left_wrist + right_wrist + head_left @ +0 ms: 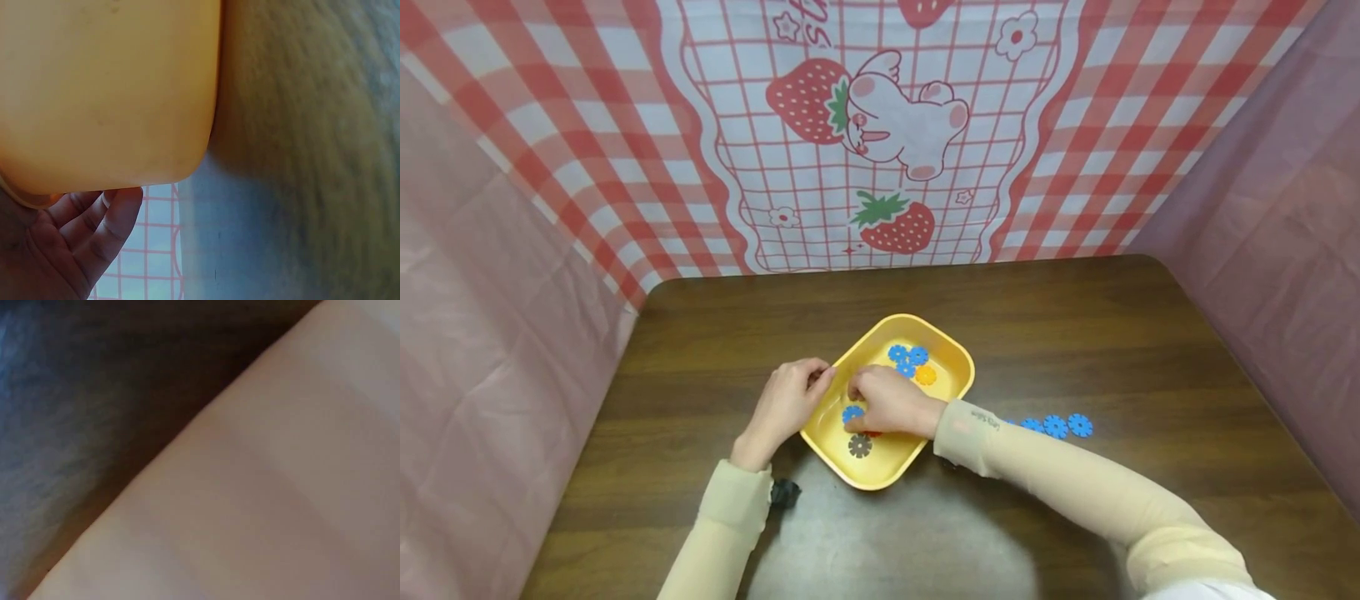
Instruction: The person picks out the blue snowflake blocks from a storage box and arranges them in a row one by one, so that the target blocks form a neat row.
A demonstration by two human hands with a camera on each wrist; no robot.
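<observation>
A yellow plastic basin sits at an angle on the table. My left hand holds its left rim; in the left wrist view the fingers of the left hand lie against the basin's outer wall. My right hand reaches down inside, fingers bent, with the thumb at a blue notched disc. Whether it pinches that disc is not clear. Just below lie a grey notched disc and a partly covered red piece. The right wrist view shows only blurred skin or sleeve and dark table.
Several blue discs and a yellow-orange disc lie at the basin's far end. A row of blue discs runs along the table to the right, partly behind the right forearm. A black object is beside the left wrist.
</observation>
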